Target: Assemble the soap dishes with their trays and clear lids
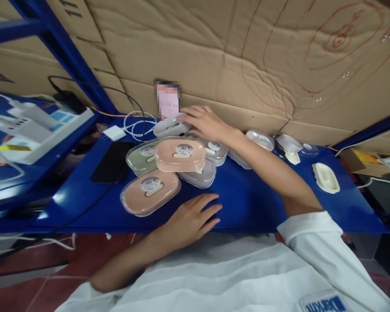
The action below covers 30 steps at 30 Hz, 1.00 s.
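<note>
My right hand point(205, 122) reaches across to the back of the blue shelf point(247, 199) and lies on a pale grey oval box point(169, 127) at the top of a pile. The pile holds several oval soap-style boxes with round labels: two pink ones point(180, 154) point(150, 192), a green one point(142, 157) and grey ones point(199, 175). My left hand point(189, 219) rests flat on the shelf's front edge, fingers apart, holding nothing, just right of the front pink box.
A phone point(167, 100) leans on the cardboard wall behind the pile. A black tablet point(112, 162), white charger point(114, 132) and cables lie at left. White oval parts point(325, 177) point(260, 139) sit at right. A white tray point(35, 130) fills the left shelf.
</note>
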{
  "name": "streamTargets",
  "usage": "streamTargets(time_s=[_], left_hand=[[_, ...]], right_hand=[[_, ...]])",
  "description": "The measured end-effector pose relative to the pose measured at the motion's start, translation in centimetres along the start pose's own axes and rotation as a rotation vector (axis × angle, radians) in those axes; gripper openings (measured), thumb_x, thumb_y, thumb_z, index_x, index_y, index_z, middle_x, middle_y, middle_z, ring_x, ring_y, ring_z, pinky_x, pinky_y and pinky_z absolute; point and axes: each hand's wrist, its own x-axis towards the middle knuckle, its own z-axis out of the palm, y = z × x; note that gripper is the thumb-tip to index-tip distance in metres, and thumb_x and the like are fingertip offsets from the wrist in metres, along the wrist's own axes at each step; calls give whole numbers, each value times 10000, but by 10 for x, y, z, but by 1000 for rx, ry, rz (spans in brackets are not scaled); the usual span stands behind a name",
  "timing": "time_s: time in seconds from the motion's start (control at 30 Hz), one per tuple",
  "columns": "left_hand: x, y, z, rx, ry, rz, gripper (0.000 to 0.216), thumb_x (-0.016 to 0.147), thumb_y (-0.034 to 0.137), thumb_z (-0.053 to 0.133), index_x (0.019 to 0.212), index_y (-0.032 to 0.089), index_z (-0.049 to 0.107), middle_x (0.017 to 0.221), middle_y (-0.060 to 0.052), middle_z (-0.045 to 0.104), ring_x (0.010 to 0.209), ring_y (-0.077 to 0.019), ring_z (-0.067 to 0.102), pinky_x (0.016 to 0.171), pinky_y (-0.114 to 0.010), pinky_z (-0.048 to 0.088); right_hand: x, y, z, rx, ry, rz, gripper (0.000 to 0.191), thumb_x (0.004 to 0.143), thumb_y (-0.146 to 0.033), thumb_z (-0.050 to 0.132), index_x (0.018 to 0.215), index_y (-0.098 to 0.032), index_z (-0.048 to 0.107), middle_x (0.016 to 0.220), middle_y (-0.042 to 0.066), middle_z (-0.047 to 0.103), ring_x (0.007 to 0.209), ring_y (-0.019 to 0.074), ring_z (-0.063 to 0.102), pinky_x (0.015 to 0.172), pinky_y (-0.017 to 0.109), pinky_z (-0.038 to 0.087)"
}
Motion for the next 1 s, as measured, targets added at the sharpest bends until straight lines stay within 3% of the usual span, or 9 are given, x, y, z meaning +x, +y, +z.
streamTargets(time_s=[0.1,0.2,0.33,0.43,0.57,0.7,0.83,0.93,1.0], left_hand=[[0,0,-2,2,-10,21,268,1096,304,629,1325,174,677,1406,-152,679,1296,-293,711,1064,-463,650],[1,2,-6,29,-4,43,273,1095,309,628,1325,173,680,1411,-158,675,1285,-304,709,1046,-471,657],[2,7,-14,44,35,92,328,1093,307,631,1394,183,660,1498,-173,633,1329,-315,680,1072,-481,645],[1,8,-17,40,93,93,363,1096,291,621,1444,191,637,1557,-183,592,1440,-315,607,1169,-490,588],[2,6,-12,75,95,82,455,1088,294,628,1529,192,581,1668,-196,495,1538,-343,512,1249,-531,510],[7,3,-5,134,-29,89,485,1092,306,632,1551,167,559,1680,-183,505,1543,-347,507,1280,-558,451],[10,1,-4,142,-45,93,354,1123,242,556,1457,147,625,1513,-134,672,1466,-297,581,1184,-468,520],[10,0,-5,123,2,89,300,1115,157,536,1387,150,663,1400,-113,730,1361,-270,647,1076,-410,561],[9,1,-5,103,33,102,249,1106,138,560,1316,161,691,1295,-87,764,1261,-256,689,1027,-396,573]], right_hand=[[21,-2,8,10,-58,-38,349,1054,-229,570,1385,-200,675,1475,140,676,1430,329,532,1187,540,325],[4,-4,-10,59,19,-16,320,1083,-313,543,1346,-206,691,1402,130,714,1372,331,589,1190,563,344],[-83,-20,-53,50,162,174,412,1105,-484,537,1393,-222,672,1416,144,715,1361,359,619,1183,583,401],[-169,-53,-67,18,260,281,362,1069,-503,639,1322,-251,698,1288,143,771,1203,343,707,1063,556,509],[-253,-118,-42,100,189,310,325,1042,-351,721,1356,-280,674,1229,93,789,1163,300,746,1096,559,529],[-286,-158,-12,188,108,320,428,1062,-299,694,1483,-305,616,1416,90,739,1362,284,679,1226,545,454],[-316,-136,0,79,98,602,584,1097,-445,615,1640,-272,488,1674,172,530,1563,366,494,1234,610,427],[-349,-114,7,-154,161,905,555,1123,-496,520,1613,-236,534,1628,222,562,1516,433,526,1185,695,406],[-361,-115,11,-194,155,952,522,1124,-515,510,1573,-259,580,1583,202,612,1438,425,598,1155,682,421]])
